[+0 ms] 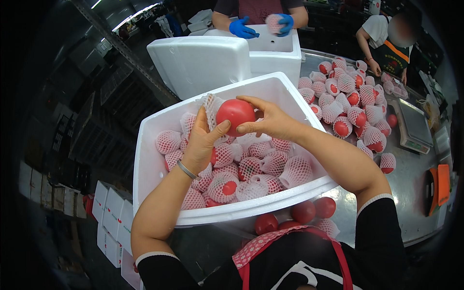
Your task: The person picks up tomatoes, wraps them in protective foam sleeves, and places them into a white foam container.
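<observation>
Above an open white foam box point(145, 159), both my hands hold one bare red tomato point(235, 116). My left hand point(203, 139) is at its left side, thumb on its front, with a white foam net sleeve point(212, 107) between that hand and the tomato. My right hand point(272, 117) grips the tomato from the right with thumb and fingers. Below my hands, the box holds many tomatoes in foam nets point(223, 186). Several bare tomatoes point(303, 211) lie on the metal table near my apron, beside a netted one point(328, 227).
A foam lid point(199, 61) leans behind the box. Across from me, a person in blue gloves point(243, 29) holds a netted fruit over another foam box point(270, 63). Netted tomatoes point(346, 83) are heaped at right, near a scale point(415, 123) and another person point(389, 50).
</observation>
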A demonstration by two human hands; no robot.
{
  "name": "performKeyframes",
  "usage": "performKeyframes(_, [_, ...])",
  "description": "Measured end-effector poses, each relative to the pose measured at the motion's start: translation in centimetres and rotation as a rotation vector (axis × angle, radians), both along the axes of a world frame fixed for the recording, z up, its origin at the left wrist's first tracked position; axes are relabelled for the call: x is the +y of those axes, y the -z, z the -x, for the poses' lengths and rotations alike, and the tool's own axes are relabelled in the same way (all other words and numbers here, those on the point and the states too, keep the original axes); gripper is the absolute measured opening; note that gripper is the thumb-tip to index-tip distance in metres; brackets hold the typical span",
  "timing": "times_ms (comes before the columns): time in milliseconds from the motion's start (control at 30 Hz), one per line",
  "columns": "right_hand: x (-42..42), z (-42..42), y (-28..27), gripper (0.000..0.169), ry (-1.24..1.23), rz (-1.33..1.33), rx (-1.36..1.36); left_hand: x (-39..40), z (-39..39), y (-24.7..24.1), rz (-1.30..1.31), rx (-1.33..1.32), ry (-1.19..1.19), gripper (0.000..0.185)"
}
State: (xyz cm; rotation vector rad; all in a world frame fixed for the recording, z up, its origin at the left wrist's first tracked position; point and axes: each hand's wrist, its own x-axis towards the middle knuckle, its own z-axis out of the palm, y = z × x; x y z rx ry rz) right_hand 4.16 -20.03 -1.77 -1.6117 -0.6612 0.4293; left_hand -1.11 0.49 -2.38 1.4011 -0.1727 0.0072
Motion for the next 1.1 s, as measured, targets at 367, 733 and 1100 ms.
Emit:
performKeyframes(367, [0.3,-0.4,1.2,0.089,-0.02,-0.099,-0.085,0.3,0.1,-0.9,0.178,0.083,-0.029,0.059])
performKeyframes(733, [0.7,0.0,2.0,0.082,-0.027,-0.053,-0.243,-0.8,0.5,-0.2,-0.343,0.025,-0.156,0.072])
performKeyframes(1100, [0.1,-1.0,1.7,0.078,-0.085,-0.192,-0.006,-0.2,-0.3,-0.2,0.048,0.159,-0.114,0.035])
